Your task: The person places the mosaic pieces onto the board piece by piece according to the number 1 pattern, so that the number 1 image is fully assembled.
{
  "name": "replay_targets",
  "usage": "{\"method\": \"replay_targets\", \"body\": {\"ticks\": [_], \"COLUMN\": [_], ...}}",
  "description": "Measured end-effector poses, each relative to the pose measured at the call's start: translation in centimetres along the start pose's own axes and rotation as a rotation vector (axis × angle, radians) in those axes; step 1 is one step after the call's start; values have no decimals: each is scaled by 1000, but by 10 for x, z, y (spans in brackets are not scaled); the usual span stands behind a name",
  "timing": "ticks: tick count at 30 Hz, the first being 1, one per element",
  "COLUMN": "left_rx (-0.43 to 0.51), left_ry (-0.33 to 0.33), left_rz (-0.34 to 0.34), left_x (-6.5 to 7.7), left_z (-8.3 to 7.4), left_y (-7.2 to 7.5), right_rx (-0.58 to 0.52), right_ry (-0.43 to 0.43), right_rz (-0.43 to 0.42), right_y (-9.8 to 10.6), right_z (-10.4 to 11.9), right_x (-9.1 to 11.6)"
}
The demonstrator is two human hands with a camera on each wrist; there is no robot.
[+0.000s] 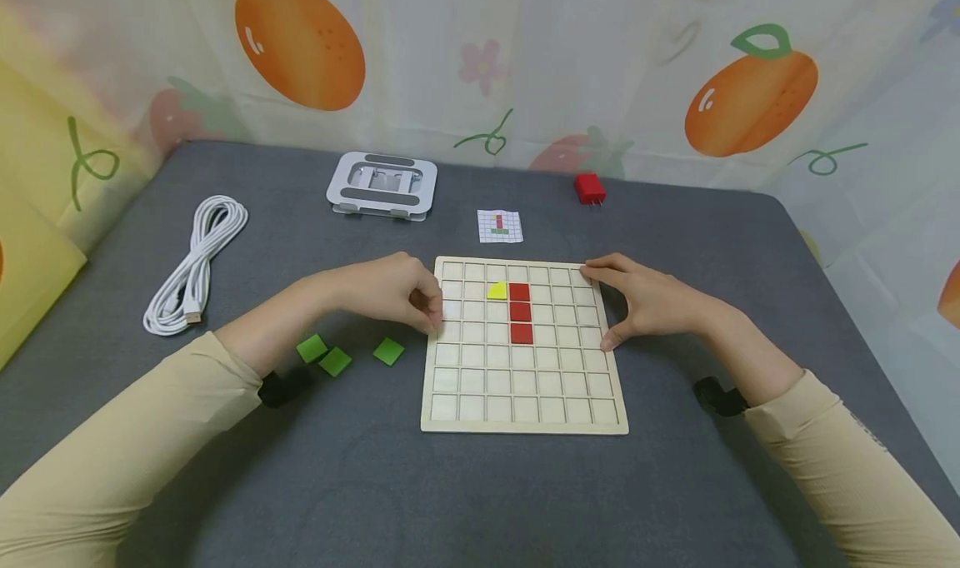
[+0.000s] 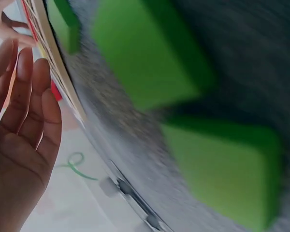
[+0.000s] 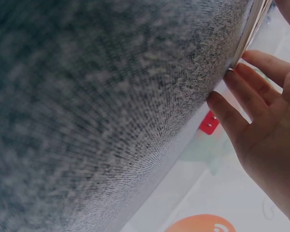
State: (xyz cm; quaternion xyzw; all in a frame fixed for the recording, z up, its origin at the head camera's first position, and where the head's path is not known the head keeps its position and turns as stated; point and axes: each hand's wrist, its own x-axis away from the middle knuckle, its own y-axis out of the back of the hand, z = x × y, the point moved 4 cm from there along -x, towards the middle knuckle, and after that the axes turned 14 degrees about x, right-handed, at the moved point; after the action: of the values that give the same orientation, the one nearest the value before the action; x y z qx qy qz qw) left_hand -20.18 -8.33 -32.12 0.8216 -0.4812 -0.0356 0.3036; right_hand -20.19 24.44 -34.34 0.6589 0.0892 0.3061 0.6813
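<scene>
A pale wooden grid board (image 1: 562, 385) lies flat in the middle of the table. On it sit a short column of red square tiles (image 1: 521, 311) and one yellow tile (image 1: 497, 291) with a cut corner, left of the top red one. My left hand (image 1: 393, 289) is over the board's left edge, fingers loosely bent, nothing showing between them. Beside that wrist lie green square tiles (image 1: 335, 361), large in the left wrist view as thick green blocks (image 2: 150, 53). With spread thumb and fingertips, my right hand (image 1: 656, 301) touches the board's right edge.
Behind the board lies a small paper card (image 1: 500, 226) printed with a coloured grid pattern. Further back are a folded white stand (image 1: 386, 194) and a red plug charger (image 1: 590, 188). A coiled white cable (image 1: 197, 261) is at the left. Fruit-printed cloth (image 1: 420, 52) hangs behind the table.
</scene>
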Motion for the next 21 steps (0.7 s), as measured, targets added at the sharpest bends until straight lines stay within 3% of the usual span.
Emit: {"method": "replay_targets", "body": {"ticks": [9, 16, 21], "left_rx": [53, 117, 104], "left_ry": [106, 188, 188], "left_rz": [48, 173, 234], "left_x": [12, 18, 18], "left_z": [23, 35, 37], "left_y": [11, 11, 8], "right_rx": [0, 2, 0], "right_ry": [4, 1, 6], "right_rz": [-4, -2, -3], "right_y": [-1, -1, -1], "right_z": [-1, -1, -1], "right_x": [1, 1, 1]}}
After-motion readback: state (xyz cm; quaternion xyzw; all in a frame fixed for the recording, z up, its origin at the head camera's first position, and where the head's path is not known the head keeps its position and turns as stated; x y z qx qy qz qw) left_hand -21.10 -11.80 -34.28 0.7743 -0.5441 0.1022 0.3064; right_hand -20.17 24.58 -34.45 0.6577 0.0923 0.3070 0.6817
